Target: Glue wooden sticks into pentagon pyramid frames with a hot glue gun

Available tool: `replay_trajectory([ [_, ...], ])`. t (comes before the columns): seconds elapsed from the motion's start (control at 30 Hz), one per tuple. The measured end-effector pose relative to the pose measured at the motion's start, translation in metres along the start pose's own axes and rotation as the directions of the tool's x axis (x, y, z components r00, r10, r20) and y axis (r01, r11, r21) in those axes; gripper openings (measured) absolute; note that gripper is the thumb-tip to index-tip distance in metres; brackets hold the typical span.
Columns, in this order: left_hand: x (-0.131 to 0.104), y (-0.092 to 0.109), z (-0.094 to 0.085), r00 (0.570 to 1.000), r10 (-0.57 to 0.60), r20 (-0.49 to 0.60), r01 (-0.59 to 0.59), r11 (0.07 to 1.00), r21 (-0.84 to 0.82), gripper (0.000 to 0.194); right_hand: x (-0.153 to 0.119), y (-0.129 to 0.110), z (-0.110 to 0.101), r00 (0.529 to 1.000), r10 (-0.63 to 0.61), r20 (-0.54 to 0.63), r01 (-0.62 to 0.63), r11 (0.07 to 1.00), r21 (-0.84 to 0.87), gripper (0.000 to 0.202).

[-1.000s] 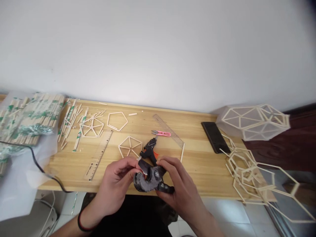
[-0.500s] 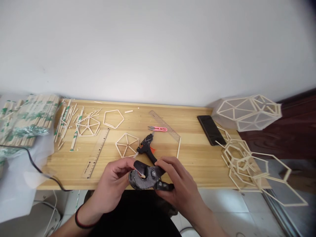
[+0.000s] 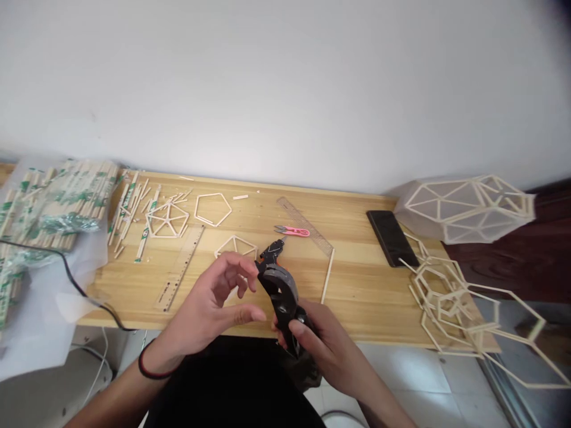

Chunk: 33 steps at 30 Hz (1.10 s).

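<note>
My right hand (image 3: 319,339) is wrapped around the handles of a black hand cutter (image 3: 283,291). The cutter points up and away from me, its curved jaw at the top. Just left of it, my left hand (image 3: 225,297) has its thumb and bent fingers apart, and nothing shows between them. Behind the cutter lies a black glue gun (image 3: 272,252), its lower part hidden. A spoked stick pentagon (image 3: 235,242) is partly covered by my left hand. Pink thread snips (image 3: 297,232) rest beyond the glue gun.
Left are bagged chopsticks (image 3: 78,196), loose sticks (image 3: 129,214), a second spoked frame (image 3: 167,220), a plain pentagon (image 3: 213,209) and a clear ruler (image 3: 182,267). Right are another ruler (image 3: 306,226), a phone (image 3: 392,238), joined stick frames (image 3: 446,297) and a papered stick structure (image 3: 468,208).
My left hand has come off the cutter's jaw and opened. My right hand has turned the cutter from lying sideways to pointing upward. The whole view has shifted slightly.
</note>
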<state>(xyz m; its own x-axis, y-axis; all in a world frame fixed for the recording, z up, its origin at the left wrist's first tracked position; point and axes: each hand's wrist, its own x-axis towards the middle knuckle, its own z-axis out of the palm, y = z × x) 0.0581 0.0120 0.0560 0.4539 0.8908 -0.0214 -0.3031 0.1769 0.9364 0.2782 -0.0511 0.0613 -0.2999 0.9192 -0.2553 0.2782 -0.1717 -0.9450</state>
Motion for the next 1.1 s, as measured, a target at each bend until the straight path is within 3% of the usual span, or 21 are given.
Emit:
replay_trajectory([
  [0.1, 0.002, 0.0, 0.003, 0.999, -0.038, 0.023, 0.039, 0.999, -0.016, 0.05, 0.0, -0.001, 0.001, 0.997, 0.027, 0.075, -0.037, 0.99, 0.139, 0.061],
  [0.3, 0.008, 0.009, 0.013, 0.993, -0.091, 0.074, 0.092, 0.996, -0.001, 0.01, 0.0, 0.005, 0.006, 0.979, 0.078, 0.187, -0.135, 0.938, 0.32, 0.061],
  [0.6, 0.008, 0.013, 0.016, 1.0, -0.028, 0.011, 0.028, 1.0, -0.004, 0.004, 0.004, 0.003, 0.008, 0.979, 0.086, 0.185, -0.143, 0.936, 0.322, 0.064],
  [0.8, 0.006, 0.014, 0.023, 0.996, -0.028, -0.088, 0.024, 0.999, -0.047, 0.007, 0.003, 0.012, 0.009, 0.979, 0.066, 0.192, -0.128, 0.934, 0.332, 0.063],
  [1.0, -0.004, 0.023, 0.035, 0.987, -0.145, -0.067, 0.138, 0.986, -0.093, 0.007, 0.002, 0.011, 0.003, 0.965, -0.074, 0.254, -0.011, 0.948, 0.318, 0.06],
  [1.1, -0.009, 0.026, 0.041, 0.986, -0.143, -0.09, 0.139, 0.989, -0.049, 0.008, 0.001, 0.005, 0.002, 0.954, -0.097, 0.284, 0.016, 0.961, 0.275, 0.054],
])
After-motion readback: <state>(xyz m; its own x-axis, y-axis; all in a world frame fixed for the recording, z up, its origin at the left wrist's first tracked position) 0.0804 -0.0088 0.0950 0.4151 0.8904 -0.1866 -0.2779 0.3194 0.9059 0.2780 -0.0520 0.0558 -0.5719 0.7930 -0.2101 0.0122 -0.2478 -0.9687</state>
